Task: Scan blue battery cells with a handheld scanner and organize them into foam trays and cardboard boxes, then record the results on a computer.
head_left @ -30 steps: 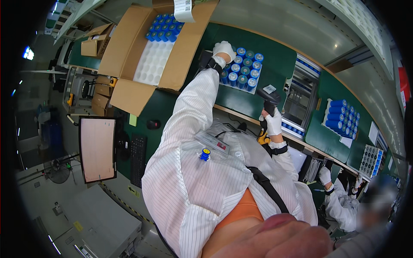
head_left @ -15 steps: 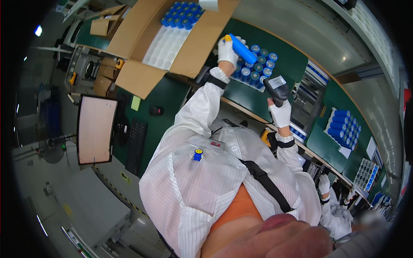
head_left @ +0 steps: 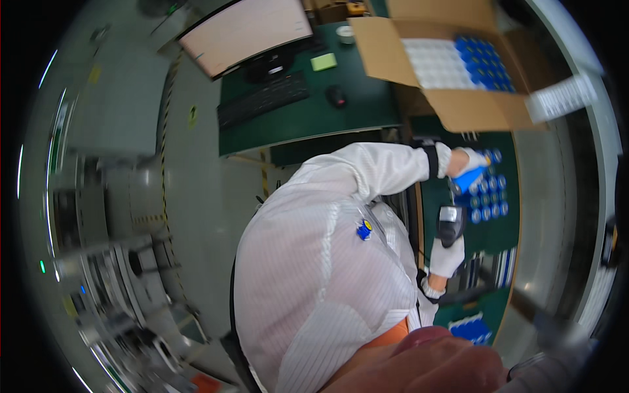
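My left hand (head_left: 464, 161), in a white glove with a yellow fingertip, is closed on a blue cylindrical battery cell (head_left: 468, 180). The cell is tilted and lies over the near edge of a group of blue cells (head_left: 490, 196) standing upright on the green bench. My right hand (head_left: 448, 257), also gloved in white, grips a black handheld barcode scanner (head_left: 451, 226) by its handle. The scanner's head is close to the held cell and the standing cells, apart from the cell. Some fingers of both hands are hidden or blurred.
An open cardboard box (head_left: 478, 108) holds a white tray (head_left: 432, 62) partly filled with blue cells. A monitor (head_left: 252, 29), keyboard (head_left: 265, 98) and mouse (head_left: 336, 96) occupy the green desk (head_left: 295, 134). More blue cells (head_left: 470, 330) sit farther along the bench.
My view has turned, so the monitor, desk and box sit farther right in it. Both hands keep their hold on the cell and the scanner; the scanner is nearer the cell.
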Demonstrator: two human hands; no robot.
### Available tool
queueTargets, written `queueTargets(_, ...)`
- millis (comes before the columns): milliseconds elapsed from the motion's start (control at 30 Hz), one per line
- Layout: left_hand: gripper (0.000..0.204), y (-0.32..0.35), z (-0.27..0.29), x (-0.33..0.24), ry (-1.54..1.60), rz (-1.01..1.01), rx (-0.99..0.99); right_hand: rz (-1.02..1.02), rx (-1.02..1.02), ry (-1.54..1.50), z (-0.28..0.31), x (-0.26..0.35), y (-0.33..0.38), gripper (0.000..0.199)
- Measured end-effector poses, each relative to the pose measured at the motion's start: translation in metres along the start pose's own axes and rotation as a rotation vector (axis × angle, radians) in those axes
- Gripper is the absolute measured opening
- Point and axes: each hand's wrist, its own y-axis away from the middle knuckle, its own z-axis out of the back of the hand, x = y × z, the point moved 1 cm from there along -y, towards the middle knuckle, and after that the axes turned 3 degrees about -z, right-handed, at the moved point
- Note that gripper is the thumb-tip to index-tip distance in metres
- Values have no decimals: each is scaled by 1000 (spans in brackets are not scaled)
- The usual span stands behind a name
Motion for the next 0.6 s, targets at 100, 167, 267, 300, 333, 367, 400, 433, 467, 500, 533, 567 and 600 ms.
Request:
queueTargets(100, 38, -3, -2, 2, 7, 17, -62, 35, 51, -82, -3, 0, 0, 29)
queueTargets(167, 39, 7, 1, -3, -21, -235, -70, -8, 67, -202, -12, 0, -4, 25)
queueTargets(267, 43, 17, -10, -25, -303, -484, -282, -9, 108, -276, -22, 2, -11, 22)
queueTargets(300, 43, 11, -11, -25, -304, -492, -284, -23, 152, -313, -24, 4, -13, 22)
queueTargets(333, 44, 1, -13, -27, -372, -632, -312, -10, 144, -329, -24, 11, -15, 22)
queueTargets(367, 46, -7, -14, -29, -439, -771, -336, -10, 137, -330, -25, 14, -18, 22)
queueTargets(400, 48, -4, -20, -37, -437, -754, -319, 17, 104, -312, -25, 15, -19, 22)
queueTargets(433, 48, -13, -21, -37, -442, -754, -305, 42, 70, -293, -26, 16, -21, 22)
queueTargets(467, 48, -27, -23, -36, -499, -787, -350, 33, 56, -291, -27, 15, -22, 22)
queueTargets(500, 49, -32, -28, -36, -555, -817, -392, 7, 26, -294, -28, 12, -22, 21)
queueTargets(533, 49, -39, -30, -37, -559, -814, -372, -20, -5, -297, -28, 9, -23, 20)
queueTargets(567, 49, -45, -31, -39, -594, -818, -382, -34, -19, -293, -27, 6, -24, 20)
queueTargets(600, 49, -51, -34, -40, -626, -822, -392, -44, -41, -290, -24, 1, -25, 21)
